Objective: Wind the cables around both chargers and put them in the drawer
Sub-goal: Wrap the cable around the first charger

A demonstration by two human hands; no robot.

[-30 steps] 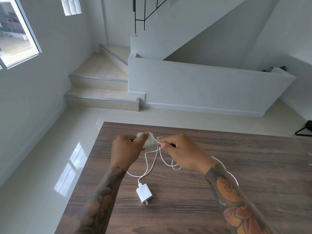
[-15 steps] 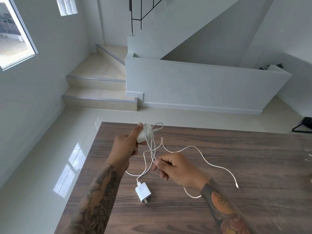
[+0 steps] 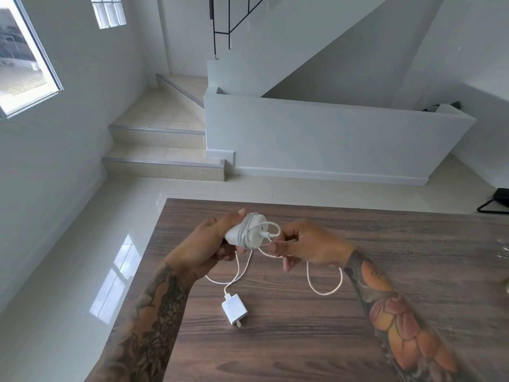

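A dark wooden table (image 3: 358,271) fills the lower frame. At centre, the left hand (image 3: 203,249) grips the first charger (image 3: 248,230), partly wound; the right hand (image 3: 305,244) pinches its cable (image 3: 325,285). Next: wrap the slack. The second charger (image 3: 234,310) lies unwound below; no drawer shows.

A dark wood-grain tabletop (image 3: 358,312) fills the foreground; beyond it lies a glossy pale tiled floor (image 3: 68,271); two beige tiled steps (image 3: 162,150) rise to a landing beside a white half-wall (image 3: 316,139); a window (image 3: 19,59) sits at left; black railing (image 3: 228,23) above.
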